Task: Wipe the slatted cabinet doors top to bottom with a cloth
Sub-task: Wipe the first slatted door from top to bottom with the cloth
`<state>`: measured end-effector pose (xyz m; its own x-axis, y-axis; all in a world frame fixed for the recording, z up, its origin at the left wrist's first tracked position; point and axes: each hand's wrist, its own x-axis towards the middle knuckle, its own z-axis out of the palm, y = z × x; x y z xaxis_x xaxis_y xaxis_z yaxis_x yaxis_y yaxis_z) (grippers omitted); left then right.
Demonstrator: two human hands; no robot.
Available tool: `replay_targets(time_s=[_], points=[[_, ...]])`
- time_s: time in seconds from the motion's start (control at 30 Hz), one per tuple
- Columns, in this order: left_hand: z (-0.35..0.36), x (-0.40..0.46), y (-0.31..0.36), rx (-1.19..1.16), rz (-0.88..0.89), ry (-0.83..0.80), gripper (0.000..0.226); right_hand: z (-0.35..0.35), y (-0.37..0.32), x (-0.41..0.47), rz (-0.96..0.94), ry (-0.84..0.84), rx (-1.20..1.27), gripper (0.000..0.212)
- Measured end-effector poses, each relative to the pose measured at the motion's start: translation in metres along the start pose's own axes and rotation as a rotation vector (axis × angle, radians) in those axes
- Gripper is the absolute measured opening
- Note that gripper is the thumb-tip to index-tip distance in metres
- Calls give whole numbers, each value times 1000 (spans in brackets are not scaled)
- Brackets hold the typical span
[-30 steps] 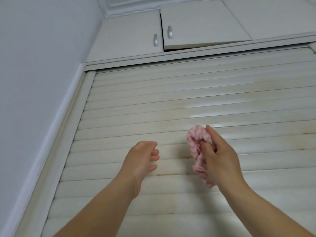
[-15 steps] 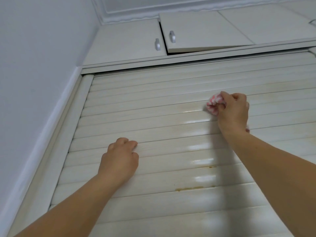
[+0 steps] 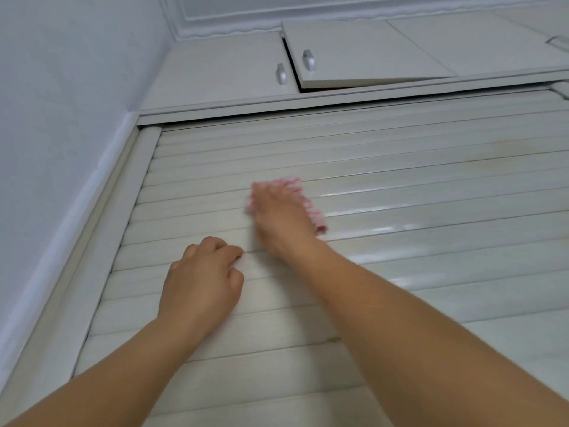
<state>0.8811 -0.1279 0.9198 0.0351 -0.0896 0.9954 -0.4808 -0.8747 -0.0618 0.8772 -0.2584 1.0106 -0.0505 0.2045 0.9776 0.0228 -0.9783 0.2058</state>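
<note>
At the far left runs a plain pale wall (image 3: 61, 118), meeting the white frame post (image 3: 101, 241) of the cabinet. Next comes the left hand (image 3: 200, 282), set against the cream horizontally slatted cabinet door (image 3: 400, 211) with its fingers (image 3: 221, 248) curled under, their tips touching a slat and holding nothing; it looks placed there to brace the body and keep the door from giving under pressure. Just up and to the right, the right hand (image 3: 280, 217) presses a bunched pink-and-white striped cloth (image 3: 303, 198) flat onto the slats in the upper part of the door. The cloth shows past the knuckles along the hand's upper right side, so the fingers hold it beneath the palm (their exact curl is hidden and blurred by motion). The slats to the right of the cloth shine as if damp. Above the door sit two flat white upper cabinet doors with small silver handles (image 3: 308, 60), the right-hand one (image 3: 369, 53) slightly ajar. Most of the lower slats appear not yet wiped.
</note>
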Motion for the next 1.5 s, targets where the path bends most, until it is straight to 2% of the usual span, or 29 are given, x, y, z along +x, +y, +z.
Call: replay_targets(time_s=[0.1,0.2,0.27,0.37,0.5,0.57,0.67,0.77,0.93,1.07,1.2,1.27,1.37,1.5], points=[[0,0,-7,39,-2,40,40,7,-28,-1,-216,-133,133,50],[-1,2,-12,50,-25,62,34,5,-8,11,-235,-126,59,42],[-2,4,-14,40,-27,89,36,0,22,21,-169,-114,7,40],[-2,7,-18,45,-40,65,36,-18,77,27,-31,-44,-86,50],[-5,11,-27,75,-40,41,40,-48,153,17,344,-56,-147,47],[-4,14,-31,73,-37,23,42,-53,166,13,488,-61,-139,48],[-8,14,-40,90,-54,-11,47,-44,146,23,537,-29,-103,48],[-14,10,-51,151,-41,-17,46,-27,108,41,440,-14,-92,48],[-15,-10,-76,233,-66,-30,49,7,8,64,167,-80,-42,48],[-13,-29,-93,245,-91,-31,76,30,-69,67,-50,-181,30,47],[-11,-42,-100,224,-97,-35,63,35,-114,42,-259,-287,65,45],[-9,-47,-101,242,-91,-27,54,33,-122,19,-351,-322,60,46],[-6,-54,-97,235,-76,-19,54,23,-104,-9,-390,-324,24,47],[-2,-58,-88,190,-36,-12,61,4,-34,-18,-216,-267,-40,52]])
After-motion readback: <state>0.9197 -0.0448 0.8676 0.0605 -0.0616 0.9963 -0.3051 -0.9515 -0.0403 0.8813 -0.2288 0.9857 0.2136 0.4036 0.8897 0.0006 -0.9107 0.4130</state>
